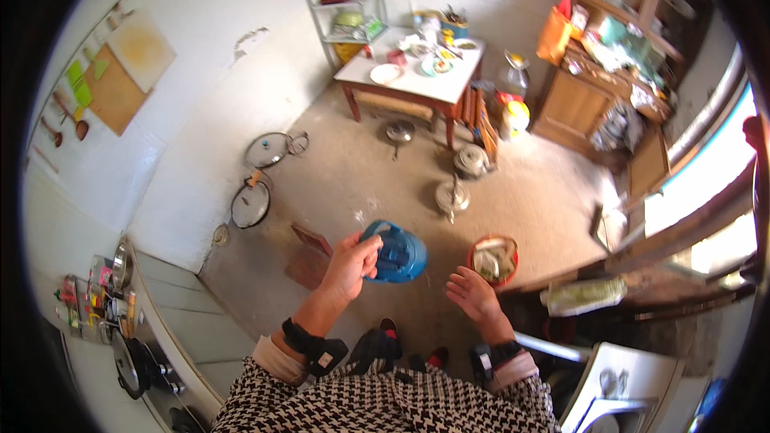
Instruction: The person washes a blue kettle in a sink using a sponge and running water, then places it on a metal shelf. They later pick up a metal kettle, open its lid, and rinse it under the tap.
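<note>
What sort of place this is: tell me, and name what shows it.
Likely a household kitchen: a tan cutting board hangs on the left wall, a white plate lies on the table, and a lidded metal pot sits near it.

Container (395,252): blue
Shirt (385,401): black-and-white houndstooth
Cuffs (516,370): pale pink
Wrist straps (300,338): black
Shoes (390,325): dark with red
Desk (429,90): white top, reddish-brown legs and edge
Bucket (470,255): red rim
Bag (553,36): bright orange
Cupboard (576,104): warm brown
Lower board (120,95): tan brown
Upper board (143,48): cream with a yellowish patch
Spatula (79,84): lime green
Wall (200,64): white, blotched with grey-brown
Floor (345,176): greyish brown
</note>
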### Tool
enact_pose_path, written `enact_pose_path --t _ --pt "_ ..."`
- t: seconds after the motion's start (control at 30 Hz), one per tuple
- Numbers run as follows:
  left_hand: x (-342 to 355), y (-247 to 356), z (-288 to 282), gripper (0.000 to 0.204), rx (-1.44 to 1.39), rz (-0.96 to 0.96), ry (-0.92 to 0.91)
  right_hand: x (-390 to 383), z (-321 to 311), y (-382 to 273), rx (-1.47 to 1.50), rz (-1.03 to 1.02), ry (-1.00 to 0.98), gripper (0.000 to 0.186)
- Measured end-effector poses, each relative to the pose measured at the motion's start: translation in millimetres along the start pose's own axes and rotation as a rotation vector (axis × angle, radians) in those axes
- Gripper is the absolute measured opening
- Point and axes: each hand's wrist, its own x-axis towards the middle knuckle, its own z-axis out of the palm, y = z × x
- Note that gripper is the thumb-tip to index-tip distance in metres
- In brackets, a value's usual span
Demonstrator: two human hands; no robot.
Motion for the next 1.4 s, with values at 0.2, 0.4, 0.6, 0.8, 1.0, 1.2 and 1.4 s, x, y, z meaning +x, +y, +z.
enact_pose_path --t 0.2,0.4,0.6,0.8,1.0,1.2,1.4 --pt "61 48 -74 0.018 -0.040 -0.026 0.055 86 47 -51 -0.128 -0.095 -0.145 0.038" --pt "125 109 -126 0.027 -0.099 -0.063 -0.026 224 118 -10 -0.351 -0.143 0.247 0.065" --pt "182 170 -163 0.028 -0.181 0.002 -0.050 311 260 -1 -0.028 0.066 -0.394 0.083" --pt "257 203 -198 0.027 -0.231 0.055 0.163 388 307 -11 -0.153 0.275 -0.211 0.088" --pt "361 245 -245 0.025 -0.263 0.244 0.344 474 316 -48 -0.367 0.544 -0.419 0.086" --pt "443 305 -301 0.023 -0.236 0.313 0.520 554 305 -145 -0.246 0.278 -0.401 0.058" --pt "519 351 -376 0.022 -0.236 0.300 0.495 620 205 -139 -1.603 -0.112 0.579 0.031"
